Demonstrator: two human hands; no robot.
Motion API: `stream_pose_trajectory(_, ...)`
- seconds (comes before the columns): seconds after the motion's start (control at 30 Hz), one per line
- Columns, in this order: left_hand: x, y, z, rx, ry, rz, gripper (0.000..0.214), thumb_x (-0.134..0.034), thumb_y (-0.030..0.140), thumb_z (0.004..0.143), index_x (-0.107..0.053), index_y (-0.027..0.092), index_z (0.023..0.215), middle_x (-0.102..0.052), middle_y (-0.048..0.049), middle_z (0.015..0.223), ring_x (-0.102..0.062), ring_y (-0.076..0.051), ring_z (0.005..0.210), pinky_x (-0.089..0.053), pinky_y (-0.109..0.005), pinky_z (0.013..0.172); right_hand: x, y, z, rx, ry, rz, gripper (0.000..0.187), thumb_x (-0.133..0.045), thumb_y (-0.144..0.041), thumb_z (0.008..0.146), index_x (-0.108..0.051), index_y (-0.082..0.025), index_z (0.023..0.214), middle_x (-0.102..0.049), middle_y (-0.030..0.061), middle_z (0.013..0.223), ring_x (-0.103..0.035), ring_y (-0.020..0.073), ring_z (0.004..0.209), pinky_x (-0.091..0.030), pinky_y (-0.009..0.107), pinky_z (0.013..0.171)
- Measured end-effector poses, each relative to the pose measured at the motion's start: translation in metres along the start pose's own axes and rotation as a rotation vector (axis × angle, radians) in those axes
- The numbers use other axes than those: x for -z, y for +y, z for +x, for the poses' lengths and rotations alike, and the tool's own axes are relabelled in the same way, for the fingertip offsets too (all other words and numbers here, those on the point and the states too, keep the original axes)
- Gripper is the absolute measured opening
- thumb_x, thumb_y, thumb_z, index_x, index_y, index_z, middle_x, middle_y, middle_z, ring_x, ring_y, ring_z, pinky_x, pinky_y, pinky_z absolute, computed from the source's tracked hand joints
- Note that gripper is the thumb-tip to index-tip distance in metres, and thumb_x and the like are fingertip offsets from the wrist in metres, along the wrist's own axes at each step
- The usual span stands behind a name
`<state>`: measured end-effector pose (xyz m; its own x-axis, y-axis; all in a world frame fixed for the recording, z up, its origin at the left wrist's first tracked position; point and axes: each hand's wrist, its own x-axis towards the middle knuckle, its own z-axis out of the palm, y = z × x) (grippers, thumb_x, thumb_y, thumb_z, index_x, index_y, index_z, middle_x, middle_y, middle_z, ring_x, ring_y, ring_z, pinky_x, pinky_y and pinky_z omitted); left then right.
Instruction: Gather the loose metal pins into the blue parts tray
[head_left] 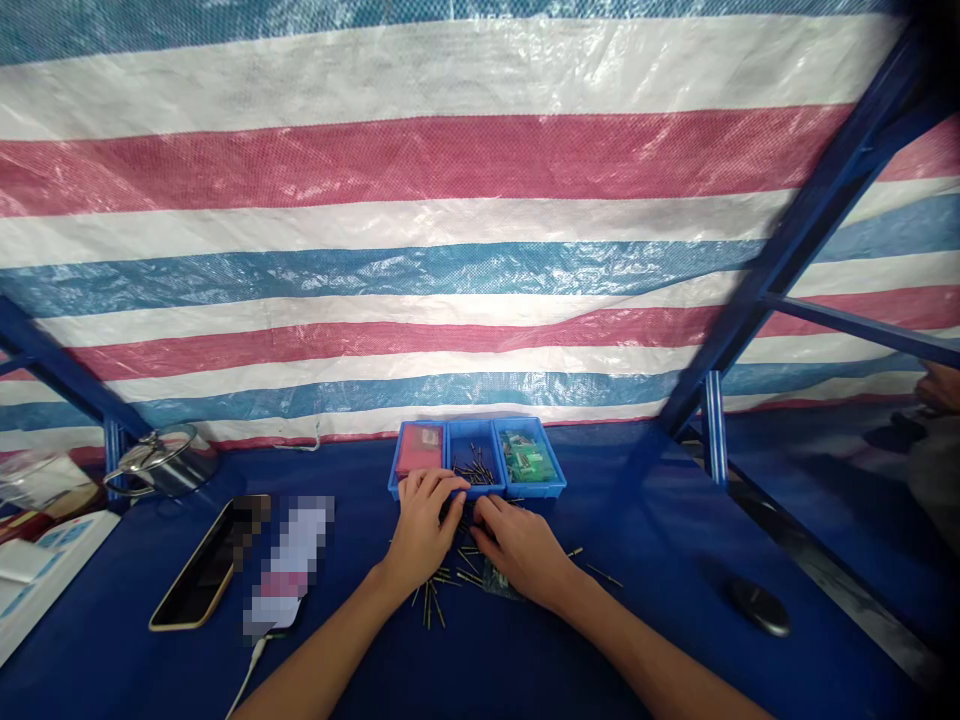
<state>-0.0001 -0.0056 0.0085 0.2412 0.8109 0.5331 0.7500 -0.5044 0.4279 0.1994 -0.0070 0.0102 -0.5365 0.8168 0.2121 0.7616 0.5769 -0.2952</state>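
Note:
Dark, thin metal pieces resembling drill bits [433, 603] lie scattered on the blue tabletop around my hands. My left hand [426, 522] is at the front edge of a three-part blue bin [537, 490], its fingers bent and the thumb close to the index finger. Just to the right, my right hand [521, 548] is curled over the loose bits with fingers drawn together. Whatever is between the fingers of either hand is hidden. A small clear plastic bag [498, 584] lies partly under my right hand. More bits [474, 468] fill the bin's middle compartment.
The bin's left compartment holds a red packet [420, 449], the right one green packets [527, 456]. To the left are a phone [201, 570], a blurred-out item with a white cable [251, 670] and a metal pot [171, 462]. A black mouse-like object [759, 606] sits right.

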Motion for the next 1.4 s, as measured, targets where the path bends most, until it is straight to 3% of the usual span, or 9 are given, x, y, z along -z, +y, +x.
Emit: stream_pose_trajectory(1.4,-0.0010,-0.0002,-0.0004,-0.018,0.024,0.030,0.019,-0.055,0.026,0.108,-0.071,0.029,0.117,-0.070,-0.0034,0.119,-0.058,-0.025,0.115,-0.043,-0.042,0.097,-0.0016,0.0011,-0.0001,-0.006,-0.005,0.001,0.010,-0.064,-0.019,0.101,-0.056,-0.024,0.101,-0.069,0.0001,0.102,-0.068,0.0179,0.078,-0.035,0.027,0.060)
